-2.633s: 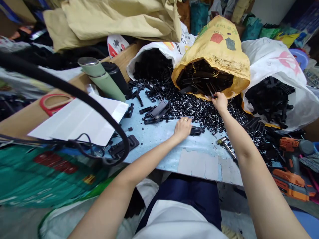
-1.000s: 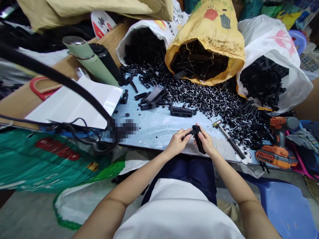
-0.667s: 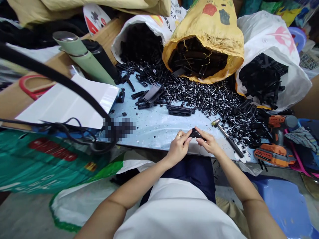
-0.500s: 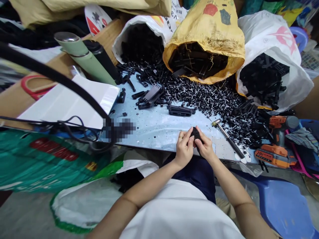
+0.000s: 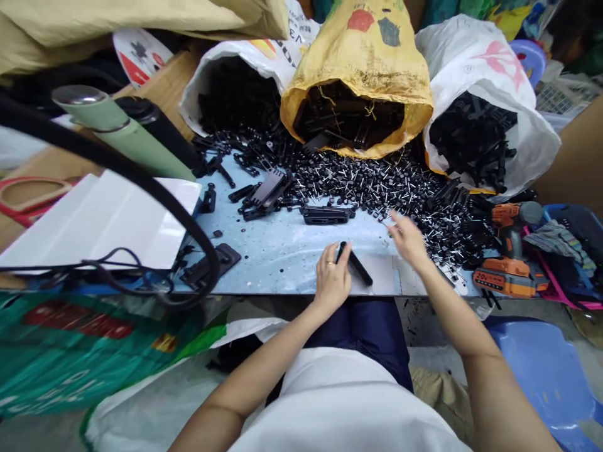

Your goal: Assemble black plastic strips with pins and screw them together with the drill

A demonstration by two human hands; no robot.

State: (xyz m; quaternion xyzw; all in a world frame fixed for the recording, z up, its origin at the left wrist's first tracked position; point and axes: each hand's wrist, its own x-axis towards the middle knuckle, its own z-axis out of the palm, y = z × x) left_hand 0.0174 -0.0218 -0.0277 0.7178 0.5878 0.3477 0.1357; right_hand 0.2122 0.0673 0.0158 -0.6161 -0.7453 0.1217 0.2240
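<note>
My left hand has its fingers closed around the far end of a narrow black plastic bar, which slants on the table's front part. My right hand is stretched forward at the near edge of a heap of small black-headed metal pins. Its thumb and forefinger look apart, though the tips are slightly blurred. Beneath my right forearm lies a hammer, mostly covered, with only its handle end showing. A stack of black plastic parts rests just beyond my hands.
Behind the pins, a white sack, a yellow sack and another white sack open towards me, with black parts inside. An orange cordless drill stands right. Left are a green flask, a black cable and scissors.
Both hands were together on a black part. My right hand has let go and moved forward and right to the pins; my left has kept the bar, now lower on the table. The view has shifted.
</note>
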